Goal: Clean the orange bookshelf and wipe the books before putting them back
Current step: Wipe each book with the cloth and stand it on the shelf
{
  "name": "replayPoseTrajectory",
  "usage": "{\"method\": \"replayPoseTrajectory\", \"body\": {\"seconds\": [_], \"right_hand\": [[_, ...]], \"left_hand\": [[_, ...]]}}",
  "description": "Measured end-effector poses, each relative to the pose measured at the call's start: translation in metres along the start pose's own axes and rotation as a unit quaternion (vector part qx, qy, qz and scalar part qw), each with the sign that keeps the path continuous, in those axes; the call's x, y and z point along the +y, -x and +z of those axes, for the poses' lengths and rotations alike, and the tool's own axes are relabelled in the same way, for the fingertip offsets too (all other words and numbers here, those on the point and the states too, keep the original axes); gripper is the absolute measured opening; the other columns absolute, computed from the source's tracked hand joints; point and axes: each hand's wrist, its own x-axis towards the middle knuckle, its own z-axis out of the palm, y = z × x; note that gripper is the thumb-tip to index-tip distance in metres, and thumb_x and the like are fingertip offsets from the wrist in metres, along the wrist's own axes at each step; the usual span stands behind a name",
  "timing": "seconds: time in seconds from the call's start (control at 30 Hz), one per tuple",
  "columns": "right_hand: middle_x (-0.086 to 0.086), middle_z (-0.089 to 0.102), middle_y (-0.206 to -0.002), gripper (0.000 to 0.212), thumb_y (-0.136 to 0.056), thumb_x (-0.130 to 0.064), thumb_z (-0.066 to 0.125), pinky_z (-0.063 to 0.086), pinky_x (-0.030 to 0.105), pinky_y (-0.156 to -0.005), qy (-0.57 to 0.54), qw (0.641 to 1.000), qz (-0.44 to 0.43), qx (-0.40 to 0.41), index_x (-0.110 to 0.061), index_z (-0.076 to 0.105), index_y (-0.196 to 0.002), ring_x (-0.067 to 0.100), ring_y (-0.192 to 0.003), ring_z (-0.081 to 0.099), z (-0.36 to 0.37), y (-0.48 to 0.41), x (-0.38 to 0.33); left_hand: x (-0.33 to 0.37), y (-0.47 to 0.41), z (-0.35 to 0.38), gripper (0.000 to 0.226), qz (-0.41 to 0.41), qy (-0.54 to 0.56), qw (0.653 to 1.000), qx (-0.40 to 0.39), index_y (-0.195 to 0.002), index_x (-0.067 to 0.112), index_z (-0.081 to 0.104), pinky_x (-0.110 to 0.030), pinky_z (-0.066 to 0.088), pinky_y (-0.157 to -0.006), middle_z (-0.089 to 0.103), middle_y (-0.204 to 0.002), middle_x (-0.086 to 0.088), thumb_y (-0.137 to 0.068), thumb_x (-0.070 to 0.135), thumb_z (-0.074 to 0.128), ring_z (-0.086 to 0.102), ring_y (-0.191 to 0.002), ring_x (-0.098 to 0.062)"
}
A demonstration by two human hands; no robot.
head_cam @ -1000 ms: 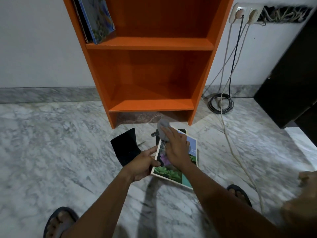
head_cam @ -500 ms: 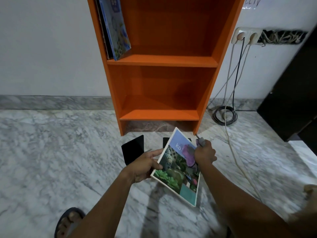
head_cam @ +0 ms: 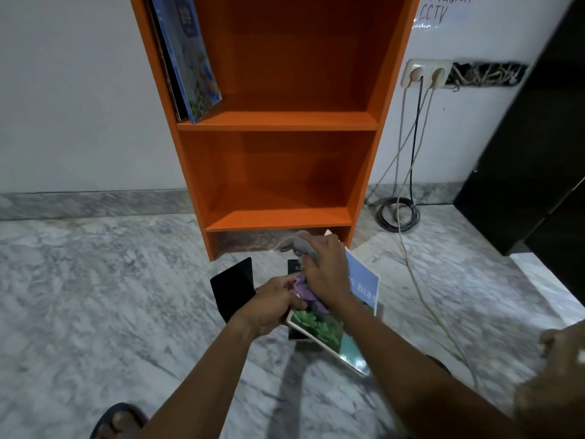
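Note:
The orange bookshelf (head_cam: 278,122) stands against the wall, its two lower shelves bare. A few books (head_cam: 190,64) lean at the left of its upper shelf. Just above the floor in front of it, my left hand (head_cam: 272,305) grips the left edge of a picture book (head_cam: 342,324) with a blue and green cover. My right hand (head_cam: 326,274) holds a grey cloth (head_cam: 300,243) and presses it on the upper part of that cover. Beneath the picture book lies a dark book (head_cam: 292,266), mostly hidden.
A black bookend (head_cam: 232,288) stands on the marble floor left of my hands. Cables (head_cam: 408,172) drop from a wall socket (head_cam: 427,72) to a coil (head_cam: 397,213) right of the shelf. A dark cabinet (head_cam: 535,147) fills the right side. My sandalled foot (head_cam: 117,419) is at bottom left.
My right hand, which was gripping the book's right edge half a second ago, has moved back onto the cover with the cloth. The book has been lowered flatter; my left hand keeps its hold.

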Motion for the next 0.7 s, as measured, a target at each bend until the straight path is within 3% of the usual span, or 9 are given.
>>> {"method": "replayPoseTrajectory", "body": {"seconds": [0.07, 0.17, 0.27, 0.37, 0.43, 0.53, 0.63, 0.7], "right_hand": [[0.013, 0.048, -0.122, 0.044, -0.096, -0.026, 0.049, 0.046, 0.049, -0.091, 0.023, 0.996, 0.068, 0.054, -0.028, 0.057, -0.139, 0.035, -0.108, 0.046, -0.011, -0.007, 0.006], [0.015, 0.046, -0.125, 0.042, -0.103, -0.024, 0.05, 0.043, 0.051, -0.094, 0.061, 0.981, 0.154, 0.104, -0.032, 0.05, -0.144, 0.038, -0.111, 0.046, -0.028, -0.015, 0.02], [0.02, 0.049, -0.123, 0.039, -0.102, -0.024, 0.048, 0.045, 0.053, -0.092, 0.07, 0.963, 0.243, 0.089, -0.032, 0.052, -0.14, 0.044, -0.111, 0.05, -0.034, -0.01, 0.049], [0.021, 0.058, -0.117, 0.038, -0.096, -0.03, 0.051, 0.053, 0.047, -0.086, -0.014, 0.951, 0.305, 0.041, -0.035, 0.055, -0.134, 0.043, -0.102, 0.06, -0.024, 0.005, 0.074], [0.02, 0.065, -0.107, 0.04, -0.092, -0.04, 0.051, 0.058, 0.047, -0.074, -0.076, 0.955, 0.287, 0.022, -0.038, 0.055, -0.131, 0.038, -0.085, 0.066, -0.005, 0.014, 0.082], [0.017, 0.065, -0.102, 0.046, -0.088, -0.055, 0.044, 0.058, 0.05, -0.058, -0.132, 0.973, 0.188, -0.008, -0.047, 0.054, -0.132, 0.031, -0.068, 0.068, 0.026, 0.021, 0.072], [0.004, 0.058, -0.114, 0.053, -0.093, -0.049, 0.044, 0.055, 0.046, -0.079, -0.158, 0.982, 0.089, -0.048, -0.038, 0.05, -0.144, 0.021, -0.095, 0.063, 0.016, 0.033, 0.001], [0.001, 0.05, -0.114, 0.053, -0.094, -0.035, 0.047, 0.051, 0.039, -0.088, -0.148, 0.986, 0.026, -0.075, -0.032, 0.049, -0.147, 0.02, -0.105, 0.054, 0.012, 0.033, -0.021]], "left_hand": [[0.003, 0.001, 0.01, 0.053, -0.021, 0.022, 0.999, -0.014, -0.126, 0.003, 0.064, -0.037, 0.058, -0.087, 0.072, -0.118, -0.015, -0.088, -0.026, 0.042, 0.071, -0.105, -0.026], [0.008, 0.002, 0.017, 0.057, -0.035, 0.056, 0.998, -0.011, -0.131, 0.013, 0.061, -0.029, 0.06, -0.07, 0.073, -0.108, -0.017, -0.091, -0.024, 0.041, 0.073, -0.085, -0.025], [0.013, 0.002, 0.01, 0.061, -0.03, 0.094, 0.995, 0.012, -0.134, 0.018, 0.059, -0.035, 0.06, -0.071, 0.073, -0.114, -0.019, -0.092, -0.022, 0.042, 0.072, -0.091, -0.033], [0.018, 0.001, -0.003, 0.063, -0.028, 0.104, 0.993, 0.046, -0.138, 0.021, 0.057, -0.034, 0.059, -0.061, 0.072, -0.115, -0.02, -0.092, -0.021, 0.043, 0.074, -0.085, -0.032], [0.018, 0.001, -0.01, 0.066, -0.022, 0.096, 0.993, 0.065, -0.14, 0.021, 0.056, -0.033, 0.058, -0.058, 0.074, -0.111, -0.02, -0.091, -0.021, 0.044, 0.074, -0.083, -0.031], [0.018, -0.001, -0.013, 0.067, -0.016, 0.087, 0.992, 0.086, -0.137, 0.029, 0.057, -0.034, 0.057, -0.058, 0.076, -0.105, -0.017, -0.091, -0.019, 0.047, 0.074, -0.081, -0.03], [0.017, -0.004, -0.012, 0.06, -0.006, 0.104, 0.988, 0.11, -0.123, 0.029, 0.064, -0.031, 0.056, -0.056, 0.077, -0.096, -0.013, -0.09, -0.018, 0.046, 0.073, -0.073, -0.026], [0.017, -0.005, -0.015, 0.053, 0.012, 0.128, 0.982, 0.14, -0.123, 0.017, 0.067, -0.032, 0.057, -0.061, 0.076, -0.096, -0.013, -0.088, -0.018, 0.046, 0.072, -0.077, -0.025]]}}
